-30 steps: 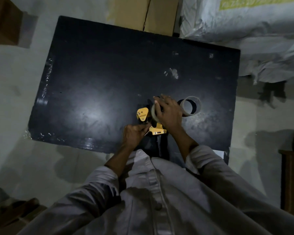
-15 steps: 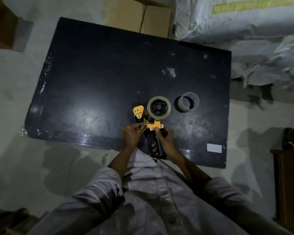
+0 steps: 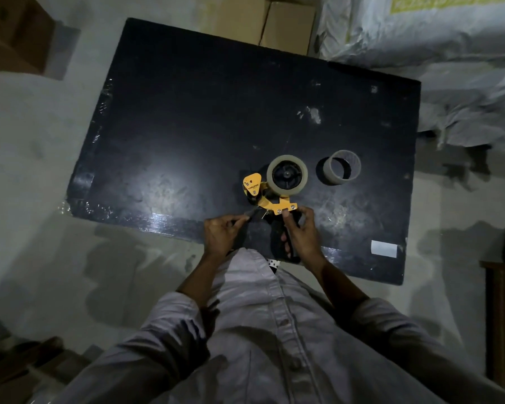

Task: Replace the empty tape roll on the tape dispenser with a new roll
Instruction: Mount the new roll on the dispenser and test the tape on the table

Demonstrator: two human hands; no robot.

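– Now, location of the tape dispenser [image 3: 270,199]?
– Lying on its side on the black table [image 3: 187,112], close to the near edge; its dark handle reaches that edge. The new roll [image 3: 287,175] sits on the hub. The empty core [image 3: 342,168] stands just to the right, apart from the roll
– Hand states?
– Right hand [image 3: 302,237]: fingers curled round the handle, thumb up by the yellow frame. Left hand [image 3: 220,236]: fingers curled, fingertips drawn together on a thin strip [image 3: 252,213] just left of the frame; what the strip is cannot be told
– Room to move?
– Dark tabletop stretches wide to the left and on the far side. A white label [image 3: 384,248] lies at the near right corner. Cardboard boxes [image 3: 286,24] and sacks [image 3: 420,39] border the far edge
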